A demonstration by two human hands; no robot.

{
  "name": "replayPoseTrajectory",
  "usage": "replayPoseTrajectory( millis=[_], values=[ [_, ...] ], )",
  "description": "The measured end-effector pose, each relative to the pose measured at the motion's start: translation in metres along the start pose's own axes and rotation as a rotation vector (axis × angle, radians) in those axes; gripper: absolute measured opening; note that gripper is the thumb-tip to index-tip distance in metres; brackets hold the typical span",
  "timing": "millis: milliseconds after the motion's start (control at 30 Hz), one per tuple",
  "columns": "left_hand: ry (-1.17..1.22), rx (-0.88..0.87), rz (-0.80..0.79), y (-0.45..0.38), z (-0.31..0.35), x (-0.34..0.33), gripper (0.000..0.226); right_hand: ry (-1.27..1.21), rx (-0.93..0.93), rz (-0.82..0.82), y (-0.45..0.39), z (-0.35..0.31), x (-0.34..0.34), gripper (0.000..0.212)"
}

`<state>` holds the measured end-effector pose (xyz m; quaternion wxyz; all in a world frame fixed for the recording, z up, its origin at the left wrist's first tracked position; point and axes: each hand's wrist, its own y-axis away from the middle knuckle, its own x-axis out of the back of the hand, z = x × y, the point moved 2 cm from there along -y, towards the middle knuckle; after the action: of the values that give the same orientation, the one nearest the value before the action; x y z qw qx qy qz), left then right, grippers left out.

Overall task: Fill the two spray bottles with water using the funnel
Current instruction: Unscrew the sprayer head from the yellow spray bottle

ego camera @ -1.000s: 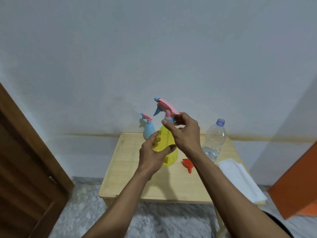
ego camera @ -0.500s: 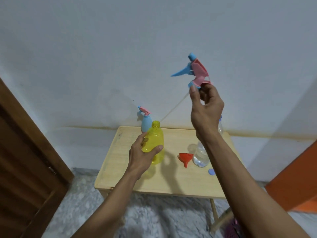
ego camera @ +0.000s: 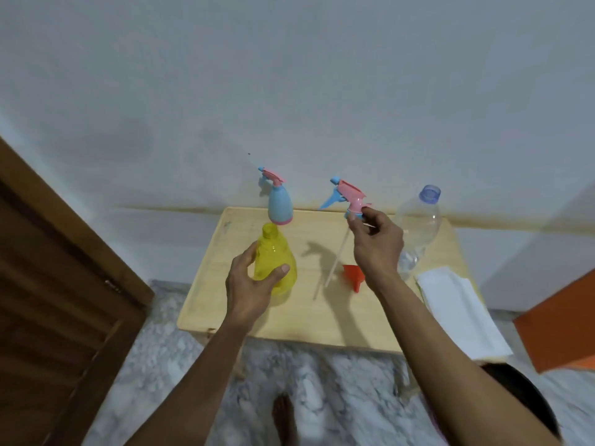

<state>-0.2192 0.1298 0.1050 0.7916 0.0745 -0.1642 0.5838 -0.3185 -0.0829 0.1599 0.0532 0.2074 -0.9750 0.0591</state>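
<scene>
My left hand [ego camera: 249, 289] grips the yellow spray bottle [ego camera: 273, 259], which stands uncapped and upright on the wooden table [ego camera: 309, 317]. My right hand [ego camera: 376, 246] holds the pink and blue spray head [ego camera: 349, 196] above the table, its thin dip tube [ego camera: 335, 265] slanting down to the tabletop. A small blue spray bottle [ego camera: 279, 206] with its head on stands at the table's back edge. The orange funnel [ego camera: 354, 276] lies on its side under my right wrist. A clear water bottle [ego camera: 418, 226], uncapped, stands at the right with a little water in it.
Folded white cloth [ego camera: 457, 309] lies on the table's right edge. A brown wooden door [ego camera: 58, 304] is at the left, an orange object [ego camera: 563, 320] at the right. The white wall is just behind the table. My bare foot [ego camera: 283, 416] is on the marble floor.
My right hand has lowered the removed spray head from high overhead to just above the table. My left hand keeps the yellow bottle in place.
</scene>
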Motion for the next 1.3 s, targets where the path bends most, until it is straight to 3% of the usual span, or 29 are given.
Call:
replayPoseTrajectory(
  millis=[133, 433, 667, 1300],
  values=[
    [-0.019, 0.055, 0.026, -0.022, -0.026, -0.016, 0.083, 0.081, -0.111, -0.049, -0.011, 0.048, -0.025, 0.023],
    [-0.039, 0.236, -0.127, -0.076, -0.077, -0.048, 0.083, 0.314, -0.337, -0.164, -0.039, 0.134, -0.09, 0.018],
    [-0.023, 0.246, -0.168, -0.093, -0.1, -0.061, 0.092, 0.494, -0.425, -0.236, -0.053, 0.175, -0.122, 0.018],
    [-0.109, 0.244, -0.211, -0.093, -0.114, -0.07, 0.076, 0.627, -0.411, -0.306, -0.064, 0.183, -0.129, 0.03]
  ],
)
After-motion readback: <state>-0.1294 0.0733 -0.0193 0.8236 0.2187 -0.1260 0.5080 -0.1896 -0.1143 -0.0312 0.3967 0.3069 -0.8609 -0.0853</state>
